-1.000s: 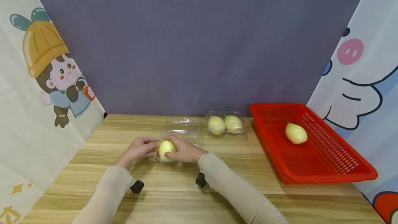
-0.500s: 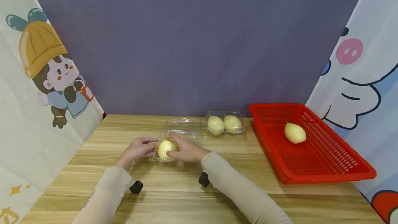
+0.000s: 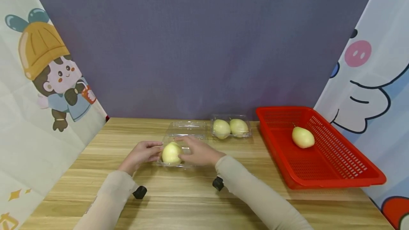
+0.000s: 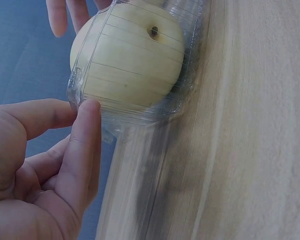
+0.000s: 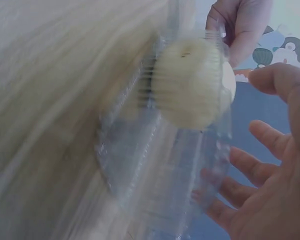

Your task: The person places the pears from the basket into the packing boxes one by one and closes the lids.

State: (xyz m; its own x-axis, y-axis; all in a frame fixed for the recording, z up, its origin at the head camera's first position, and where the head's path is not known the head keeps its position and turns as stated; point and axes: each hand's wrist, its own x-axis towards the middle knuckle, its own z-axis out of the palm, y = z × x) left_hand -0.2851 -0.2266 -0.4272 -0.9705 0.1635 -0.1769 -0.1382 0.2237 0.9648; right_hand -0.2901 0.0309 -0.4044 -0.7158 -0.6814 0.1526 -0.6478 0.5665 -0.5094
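Observation:
A pale yellow pear [image 3: 172, 154] sits in the left end of a clear plastic clamshell box [image 3: 186, 129], whose lid lies folded back. My left hand [image 3: 142, 156] pinches the box's rim at its left side, thumb and fingers meeting at the edge in the left wrist view, beside the pear [image 4: 125, 60]. To the right of that pear is my right hand [image 3: 204, 154]. The right wrist view has its fingers spread and apart from the fruit [image 5: 187, 85], over the open part of the box. That hand partly hides the box in the head view.
Another clear box [image 3: 247, 133] holding two pears [image 3: 221, 129] stands behind, to the right. On the table's right side is a red perforated basket [image 3: 287, 171] with one pear [image 3: 303, 137] inside. A grey-blue curtain [image 3: 204, 45] closes off the back.
My right hand has let go of the pear and drawn off to the right, its fingers opening. The pear stays in the box, more upright with its stem showing. My left hand has hardly moved.

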